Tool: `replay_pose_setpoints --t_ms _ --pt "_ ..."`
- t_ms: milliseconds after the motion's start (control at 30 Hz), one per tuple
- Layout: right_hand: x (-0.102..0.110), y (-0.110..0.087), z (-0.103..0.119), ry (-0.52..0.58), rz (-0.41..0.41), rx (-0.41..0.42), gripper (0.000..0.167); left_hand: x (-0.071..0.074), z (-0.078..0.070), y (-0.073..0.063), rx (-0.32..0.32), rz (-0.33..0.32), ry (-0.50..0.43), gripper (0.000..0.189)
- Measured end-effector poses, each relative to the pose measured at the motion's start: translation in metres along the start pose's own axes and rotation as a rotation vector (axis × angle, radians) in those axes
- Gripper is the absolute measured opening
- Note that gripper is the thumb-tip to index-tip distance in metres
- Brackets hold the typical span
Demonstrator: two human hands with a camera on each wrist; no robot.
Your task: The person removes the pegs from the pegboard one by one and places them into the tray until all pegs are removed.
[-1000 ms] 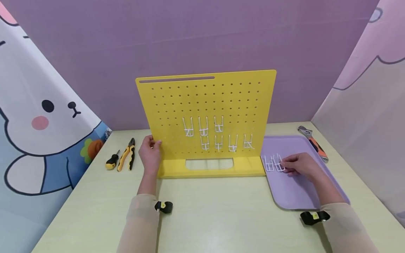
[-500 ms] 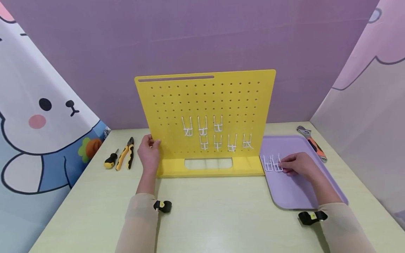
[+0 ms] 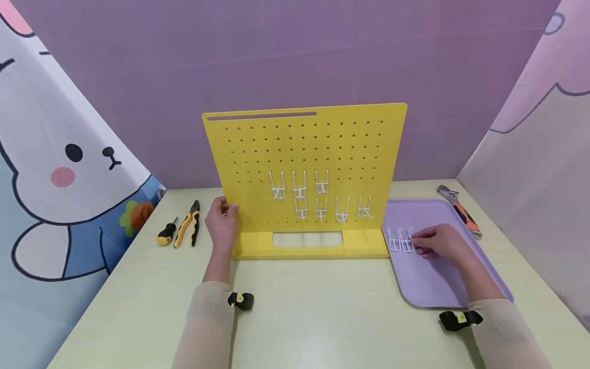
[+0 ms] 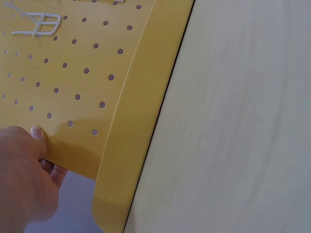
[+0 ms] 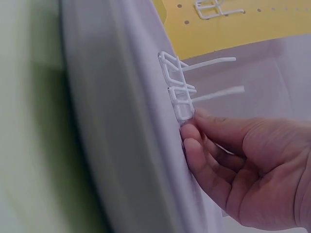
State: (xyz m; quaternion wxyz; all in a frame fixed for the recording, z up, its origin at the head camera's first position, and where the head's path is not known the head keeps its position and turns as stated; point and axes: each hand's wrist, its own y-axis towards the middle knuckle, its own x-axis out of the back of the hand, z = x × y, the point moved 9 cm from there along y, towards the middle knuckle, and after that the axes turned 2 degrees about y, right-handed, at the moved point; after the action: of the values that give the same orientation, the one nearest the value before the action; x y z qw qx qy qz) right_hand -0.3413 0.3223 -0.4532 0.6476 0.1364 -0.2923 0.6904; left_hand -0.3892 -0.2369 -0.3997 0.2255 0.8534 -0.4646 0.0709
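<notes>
A yellow pegboard [image 3: 258, 154] stands upright on its yellow base. Several white wire hooks hang on it in two rows, such as one hook [image 3: 299, 185] in the upper row. My left hand [image 3: 221, 223] grips the board's left edge, thumb on the front and fingers behind it. On the right, my right hand [image 3: 438, 243] pinches the side of a white wire hook [image 5: 183, 108] with thumb and forefinger. That hook lies on the purple tray [image 3: 428, 287], close beside a second white hook [image 3: 394, 240]. In the right wrist view their prongs point away from the tray's surface.
A short screwdriver [image 3: 167, 233] and yellow-black pliers [image 3: 186, 225] lie left of the board. An adjustable wrench [image 3: 461, 212] with an orange handle lies past the tray's right edge. A purple backdrop [image 3: 295, 51] rises behind the table [image 3: 313, 307].
The hook in my right hand has straightened from a slight tilt and moved closer to the hook beside it. My left hand keeps its grip on the board. The head view has shifted slightly.
</notes>
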Motion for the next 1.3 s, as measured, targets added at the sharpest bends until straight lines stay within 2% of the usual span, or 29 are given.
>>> replay_pose_setpoints --t_ms 200,300,533,700,800,1000,1300 --pt "0.008 0.001 0.003 -0.057 -0.063 0.026 0.033 0.002 0.0 0.0 -0.006 -0.004 0.002 0.022" --pt "0.018 -0.001 0.008 -0.068 -0.121 0.056 0.035 0.002 -0.001 0.0 -0.009 -0.002 -0.001 0.022" --pt "0.038 -0.019 0.051 -0.015 -0.322 0.187 0.035 0.003 0.002 0.001 0.001 -0.004 -0.001 0.022" --pt "0.04 -0.035 0.082 -0.008 -0.399 0.243 0.039 0.003 0.002 0.0 -0.005 -0.006 0.007 0.022" --pt "0.035 -0.041 0.099 0.02 -0.417 0.272 0.039 0.004 0.003 0.0 -0.008 -0.01 0.008 0.022" --pt "0.015 -0.041 0.128 0.062 -0.401 0.294 0.037 0.003 0.003 0.0 -0.002 -0.011 0.008 0.022" --pt "-0.008 -0.035 0.156 0.162 -0.357 0.331 0.033 0.0 0.001 0.0 0.013 0.001 -0.006 0.024"
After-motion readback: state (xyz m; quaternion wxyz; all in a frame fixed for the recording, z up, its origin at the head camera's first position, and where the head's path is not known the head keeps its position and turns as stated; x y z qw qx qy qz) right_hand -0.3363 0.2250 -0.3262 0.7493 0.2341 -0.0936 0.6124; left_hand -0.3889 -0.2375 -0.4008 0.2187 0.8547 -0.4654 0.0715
